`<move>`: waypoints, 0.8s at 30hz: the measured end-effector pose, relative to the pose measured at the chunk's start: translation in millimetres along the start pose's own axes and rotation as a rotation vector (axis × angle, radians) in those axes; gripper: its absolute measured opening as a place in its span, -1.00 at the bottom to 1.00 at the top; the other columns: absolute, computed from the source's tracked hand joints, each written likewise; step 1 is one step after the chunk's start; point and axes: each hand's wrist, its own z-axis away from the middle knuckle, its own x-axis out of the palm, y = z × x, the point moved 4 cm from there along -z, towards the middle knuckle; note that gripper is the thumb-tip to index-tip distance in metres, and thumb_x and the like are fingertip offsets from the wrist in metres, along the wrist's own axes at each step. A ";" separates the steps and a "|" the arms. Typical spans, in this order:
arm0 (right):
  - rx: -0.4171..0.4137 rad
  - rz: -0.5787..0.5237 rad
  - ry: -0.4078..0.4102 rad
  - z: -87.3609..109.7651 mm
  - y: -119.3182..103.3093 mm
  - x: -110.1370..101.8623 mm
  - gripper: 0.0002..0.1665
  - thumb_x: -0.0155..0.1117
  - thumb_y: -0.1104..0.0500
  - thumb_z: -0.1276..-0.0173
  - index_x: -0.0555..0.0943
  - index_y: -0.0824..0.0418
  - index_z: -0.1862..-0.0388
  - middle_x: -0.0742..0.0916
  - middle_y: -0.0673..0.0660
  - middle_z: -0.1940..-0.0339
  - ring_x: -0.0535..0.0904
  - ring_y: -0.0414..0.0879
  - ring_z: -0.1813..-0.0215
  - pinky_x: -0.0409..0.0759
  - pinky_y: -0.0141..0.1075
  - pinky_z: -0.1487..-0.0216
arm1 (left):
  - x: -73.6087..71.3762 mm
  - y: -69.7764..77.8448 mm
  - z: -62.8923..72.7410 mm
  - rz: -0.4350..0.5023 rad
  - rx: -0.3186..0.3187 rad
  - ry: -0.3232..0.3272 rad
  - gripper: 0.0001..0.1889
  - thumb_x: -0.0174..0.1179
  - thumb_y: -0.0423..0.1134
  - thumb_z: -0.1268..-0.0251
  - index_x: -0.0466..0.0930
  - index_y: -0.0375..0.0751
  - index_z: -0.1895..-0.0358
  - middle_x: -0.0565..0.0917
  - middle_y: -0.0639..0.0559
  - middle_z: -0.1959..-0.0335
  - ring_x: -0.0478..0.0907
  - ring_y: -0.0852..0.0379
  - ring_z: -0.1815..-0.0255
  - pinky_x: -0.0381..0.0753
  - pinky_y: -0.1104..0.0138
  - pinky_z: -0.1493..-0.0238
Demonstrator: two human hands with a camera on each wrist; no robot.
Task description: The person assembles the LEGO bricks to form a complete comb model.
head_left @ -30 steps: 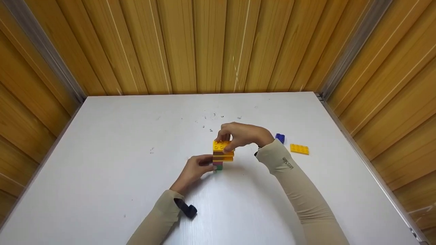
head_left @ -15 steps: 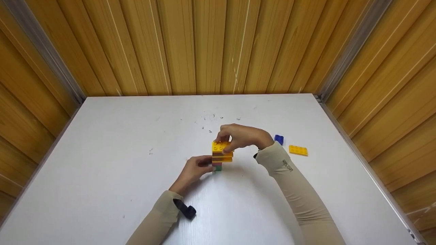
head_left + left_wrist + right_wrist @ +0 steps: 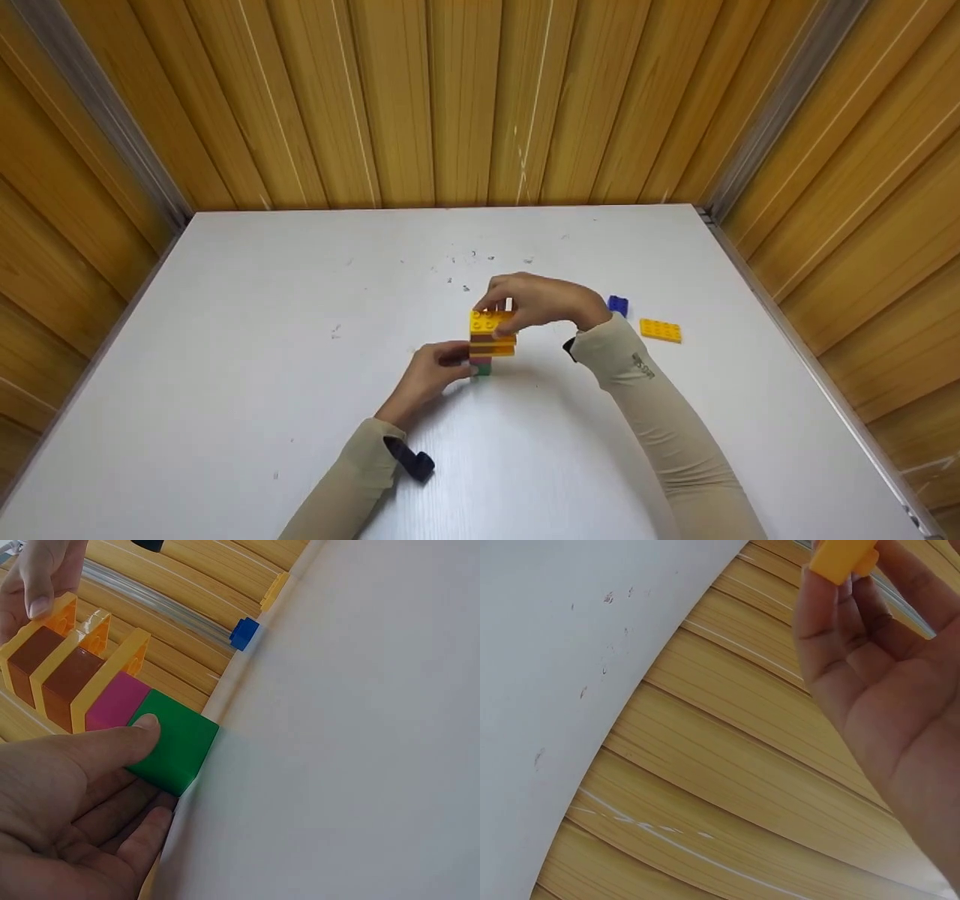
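A tower of toy building bricks stands upright on the table. At its base is a green brick [image 3: 180, 742], with a magenta brick [image 3: 118, 700] above it. Higher up, brown bricks [image 3: 71, 682] alternate with yellow plates that jut out to the right. My left hand [image 3: 427, 375] holds the base, its thumb on the green brick's side and its other fingers partly hidden behind. From above, my right hand [image 3: 544, 300] grips the studded top yellow plate [image 3: 480, 322] between thumb and fingers. Only a yellow corner of the tower shows in the right wrist view.
To the right on the white table [image 3: 225, 315] lie a small blue brick [image 3: 618, 305] and a loose yellow plate [image 3: 661, 331]. Dark marks speckle the surface behind the tower. Wood-patterned walls [image 3: 450, 105] enclose the table's back and sides.
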 end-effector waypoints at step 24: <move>0.010 -0.097 0.158 26.7 41.9 -14.8 -0.49 0.36 0.10 -0.27 0.57 0.21 -0.19 0.66 0.16 -0.01 0.61 0.05 -0.04 0.59 -0.09 -0.14 | 1.1 -0.2 0.8 0.010 -0.002 0.008 -0.51 0.32 -0.23 -0.17 0.54 -0.23 -0.20 0.66 -0.08 -0.08 0.58 0.02 -0.12 0.53 0.16 -0.22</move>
